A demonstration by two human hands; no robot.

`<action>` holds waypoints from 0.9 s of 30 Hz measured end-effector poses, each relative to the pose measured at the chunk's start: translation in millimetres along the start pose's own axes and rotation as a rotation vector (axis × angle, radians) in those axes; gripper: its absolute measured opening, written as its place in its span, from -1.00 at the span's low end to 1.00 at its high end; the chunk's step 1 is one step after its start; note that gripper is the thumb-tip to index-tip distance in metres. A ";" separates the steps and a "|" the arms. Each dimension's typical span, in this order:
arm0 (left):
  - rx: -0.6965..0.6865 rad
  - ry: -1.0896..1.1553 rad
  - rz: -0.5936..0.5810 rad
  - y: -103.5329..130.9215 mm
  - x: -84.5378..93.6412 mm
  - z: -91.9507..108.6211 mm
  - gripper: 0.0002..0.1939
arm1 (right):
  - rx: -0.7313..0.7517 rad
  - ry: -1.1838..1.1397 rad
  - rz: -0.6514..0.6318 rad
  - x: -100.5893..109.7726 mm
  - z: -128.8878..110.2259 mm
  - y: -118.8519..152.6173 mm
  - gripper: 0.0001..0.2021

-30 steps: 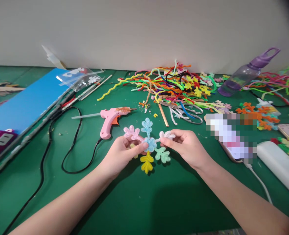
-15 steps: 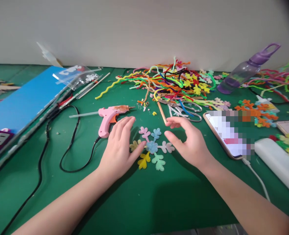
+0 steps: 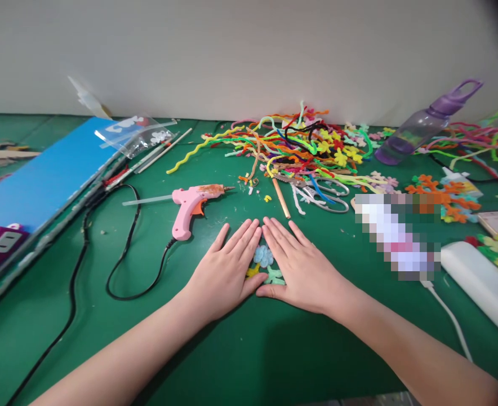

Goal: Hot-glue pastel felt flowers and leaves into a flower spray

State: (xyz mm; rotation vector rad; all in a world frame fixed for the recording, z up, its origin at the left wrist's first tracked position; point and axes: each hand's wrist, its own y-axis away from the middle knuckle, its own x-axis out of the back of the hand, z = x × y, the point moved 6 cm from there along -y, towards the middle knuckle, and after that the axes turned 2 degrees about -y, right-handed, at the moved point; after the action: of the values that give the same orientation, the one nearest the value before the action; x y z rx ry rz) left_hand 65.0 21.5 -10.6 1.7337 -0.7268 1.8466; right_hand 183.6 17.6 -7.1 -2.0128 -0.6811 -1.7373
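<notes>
My left hand and my right hand lie flat, palms down, over a fuzzy pipe-cleaner flower on the green table. Both hands have their fingers stretched out, the fingertips and thumbs nearly meeting around the flower's light blue centre. Between them a bit of a yellow petal and a mint green petal shows; the other petals are hidden under the hands. Just beyond my left hand lies a pink hot glue gun, a clear glue stick poking from its back. A peach-coloured stick lies ahead of my right hand.
A tangled heap of coloured pipe cleaners and scissors lie at the back. To the right are a purple bottle, a phone on a cable, and a white case. A blue board and black cord occupy the left.
Both hands have come down and inward from either side of the flower. They now lie flat over its petals, which were mostly uncovered before.
</notes>
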 end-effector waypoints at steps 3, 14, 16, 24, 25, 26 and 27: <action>0.006 -0.008 0.004 0.8 0.8 0.1 -0.23 | -0.007 0.008 -0.023 0.7 -0.3 -0.5 0.01; 0.025 -0.022 0.023 0.8 -1.2 1.7 -0.26 | -0.012 0.002 -0.037 1.5 -1.7 -1.1 0.01; 0.025 -0.020 0.029 1.0 0.5 1.7 -0.25 | -0.020 -0.003 -0.045 3.8 -1.6 -0.6 0.03; -0.007 0.042 0.032 30.7 26.2 20.2 -0.32 | -0.037 -0.031 0.028 27.2 -9.3 37.5 -0.11; -0.009 0.042 0.022 35.1 26.1 22.4 -0.32 | -0.010 -0.029 0.027 26.9 -13.2 43.7 -0.15; -0.016 0.044 0.022 38.6 25.5 24.3 -0.32 | 0.009 -0.032 0.027 25.8 -16.7 49.1 -0.19; -0.022 0.046 0.022 41.3 24.2 25.6 -0.32 | 0.029 -0.037 0.029 24.2 -20.2 53.4 -0.22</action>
State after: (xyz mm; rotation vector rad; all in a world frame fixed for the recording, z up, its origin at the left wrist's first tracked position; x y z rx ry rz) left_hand 54.1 -26.1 12.9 1.6701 -0.7478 1.8799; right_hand 202.0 -34.6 20.8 -2.0294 -0.6815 -1.6686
